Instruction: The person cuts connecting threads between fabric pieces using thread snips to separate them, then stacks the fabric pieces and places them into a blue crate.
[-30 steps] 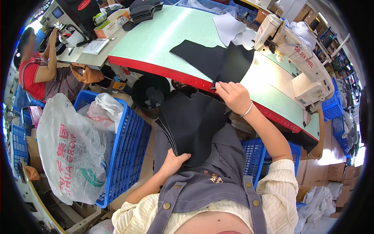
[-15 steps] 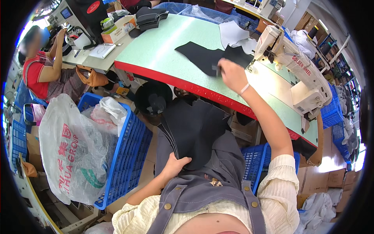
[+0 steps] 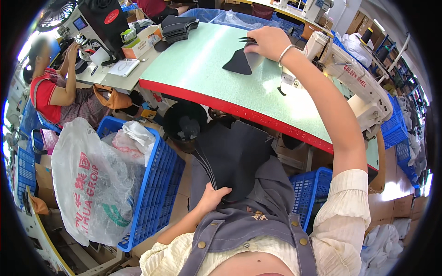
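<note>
Sewing workshop, head view: green worktable point(image 3: 202, 64) with red edge, white sewing machine point(image 3: 354, 83) at its right, blue crate point(image 3: 156, 184) with plastic bag point(image 3: 92, 184) at left. Right hand point(image 3: 267, 42), fingers closed, pinches a dark fabric piece point(image 3: 238, 62) on the tabletop. Left hand point(image 3: 212, 198) clasps the edge of a stack of dark cut pieces point(image 3: 235, 158) on the lap.

stack of cut fabric pieces point(image 3: 235, 158) on the lap, left hand point(image 3: 212, 197) at its near edge. ahead, the counter point(image 3: 202, 69); on it a single fabric piece point(image 3: 238, 62) under the right hand point(image 3: 267, 42) (sewing machine point(image 3: 354, 78) just right). crate point(image 3: 156, 184) with plastic bag point(image 3: 94, 184) to the left; bin point(image 3: 184, 124) below the counter's edge.
</note>
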A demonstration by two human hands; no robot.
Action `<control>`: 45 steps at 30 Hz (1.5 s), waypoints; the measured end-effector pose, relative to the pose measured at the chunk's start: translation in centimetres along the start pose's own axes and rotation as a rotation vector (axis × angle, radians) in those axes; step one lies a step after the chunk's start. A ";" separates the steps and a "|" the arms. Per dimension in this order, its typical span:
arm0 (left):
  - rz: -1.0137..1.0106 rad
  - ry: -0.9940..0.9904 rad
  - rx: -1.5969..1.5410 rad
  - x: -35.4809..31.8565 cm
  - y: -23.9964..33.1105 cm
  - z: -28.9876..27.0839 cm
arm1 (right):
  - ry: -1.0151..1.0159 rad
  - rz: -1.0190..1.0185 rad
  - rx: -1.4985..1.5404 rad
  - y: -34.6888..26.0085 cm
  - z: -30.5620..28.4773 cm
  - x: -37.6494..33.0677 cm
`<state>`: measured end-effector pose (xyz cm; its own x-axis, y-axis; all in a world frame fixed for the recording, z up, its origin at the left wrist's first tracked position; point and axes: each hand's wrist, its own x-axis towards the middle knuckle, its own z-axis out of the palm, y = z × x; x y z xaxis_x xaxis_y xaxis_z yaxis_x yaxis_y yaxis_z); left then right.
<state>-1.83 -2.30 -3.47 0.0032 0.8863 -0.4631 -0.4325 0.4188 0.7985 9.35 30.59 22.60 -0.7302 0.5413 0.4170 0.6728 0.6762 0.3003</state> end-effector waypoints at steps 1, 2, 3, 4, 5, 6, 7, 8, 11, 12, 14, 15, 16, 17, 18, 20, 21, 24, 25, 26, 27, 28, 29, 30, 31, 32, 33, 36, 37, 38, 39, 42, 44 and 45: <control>0.002 0.031 0.007 0.0 0.4 0.3 | -0.015 0.077 -0.060 0.0 0.1 -0.1; 0.004 0.026 0.009 -0.1 0.8 0.6 | 0.156 0.116 -0.080 0.1 0.3 -0.2; 0.011 -0.049 -0.007 -0.2 1.4 1.0 | 0.157 0.121 -0.085 0.4 0.3 -0.6; 0.014 -0.112 -0.027 -0.5 2.0 1.2 | 0.274 0.164 -0.008 -0.4 0.1 -1.0; 0.012 -0.094 -0.034 -0.6 2.0 0.9 | 0.388 0.200 0.082 -2.2 -0.1 -1.3; 0.024 -0.103 -0.041 -0.6 1.8 0.6 | 0.329 0.154 0.222 -4.4 -0.1 -2.8; 0.035 -0.123 -0.047 -0.6 1.7 0.7 | 0.389 0.068 0.320 -6.7 0.9 -5.4; 0.030 -0.105 -0.058 -0.6 1.8 0.8 | 0.405 -0.010 0.428 -10.2 0.0 -8.1; 0.074 -0.055 -0.176 -0.8 1.1 1.1 | 0.171 -0.294 0.545 -16.6 1.2 -18.1; 0.063 -0.172 -0.180 -0.4 0.4 0.4 | 0.182 -0.284 0.592 -18.1 2.1 -21.2; 0.083 -0.309 -0.072 -0.1 -0.1 -0.1 | 0.183 -0.282 0.650 -19.7 2.9 -24.1; 0.080 -0.299 -0.078 -0.2 0.0 0.0 | 0.184 -0.193 0.742 -20.2 2.9 -24.7; 0.121 -0.331 -0.022 -0.4 0.4 -0.2 | 0.189 -0.096 0.834 -20.8 2.7 -24.8; 0.160 -0.364 0.036 -0.5 0.8 -0.3 | 0.183 -0.093 0.895 -21.1 2.3 -24.9; 0.055 -0.349 -0.016 -0.6 1.2 0.0 | 0.125 -0.122 0.897 -21.2 1.6 -25.0; -0.101 -0.262 -0.264 -1.2 3.1 1.0 | 0.068 -0.133 0.906 -21.7 0.7 -25.1; -0.245 -0.172 -0.516 -1.4 3.6 1.5 | 0.063 -0.164 0.841 -22.0 0.5 -25.2; -0.054 -0.118 -0.280 -0.6 2.3 1.2 | 0.057 -0.179 0.773 -21.7 0.7 -25.2; -0.048 -0.156 -0.271 -0.5 2.4 1.1 | 0.049 -0.158 0.767 -21.4 1.0 -25.3; -0.046 -0.157 -0.269 -0.4 2.4 1.3 | 0.028 -0.195 0.745 -21.2 1.2 -25.6; -0.032 -0.092 -0.211 -0.3 2.2 1.7 | 0.030 -0.194 0.743 -20.9 1.1 -25.7; -0.021 -0.033 -0.152 -0.2 2.1 1.9 | -0.064 -0.214 0.825 -20.6 0.9 -25.7; -0.022 -0.042 -0.148 -0.3 2.1 2.0 | -0.158 -0.232 0.905 -20.1 0.6 -25.8; 0.002 -0.032 -0.140 -0.5 2.3 2.1 | -0.253 -0.219 1.069 -19.1 0.4 -25.5; 0.028 -0.029 -0.130 -0.6 2.5 2.3 | -0.344 -0.199 1.227 -17.5 0.3 -24.8; 0.049 -0.059 -0.078 -0.9 2.8 2.2 | -0.329 -0.127 1.220 -15.7 0.3 -23.9; 0.050 -0.072 -0.077 -0.9 2.7 1.9 | -0.173 0.052 1.074 -14.5 0.2 -22.6; -0.024 -0.051 -0.016 -0.9 2.4 1.3 | 0.082 0.190 0.464 -9.8 1.2 -19.7; -0.019 -0.073 -0.013 -0.8 2.4 1.3 | 0.043 0.192 0.338 -8.1 3.1 -19.9; -0.023 -0.074 -0.009 -0.8 2.2 1.1 | 0.049 0.132 0.333 -7.0 4.6 -20.0; -0.028 -0.072 -0.009 -0.8 2.1 0.9 | 0.051 0.070 0.329 -6.3 5.5 -20.0; -0.028 -0.081 0.002 -1.0 2.6 1.6 | 0.194 -0.168 0.157 -5.4 6.4 -20.1; -0.037 -0.079 0.012 -1.2 2.9 1.6 | 0.208 -0.210 0.093 -6.1 6.5 -19.6; -0.018 -0.079 0.018 -1.3 2.8 1.6 | 0.223 -0.250 0.025 -6.4 6.6 -19.4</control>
<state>-1.61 -1.94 0.03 0.0821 0.8910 -0.4464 -0.4150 0.4378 0.7975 18.40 19.12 6.91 -0.8261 0.2364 0.5115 0.4712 0.7877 0.3969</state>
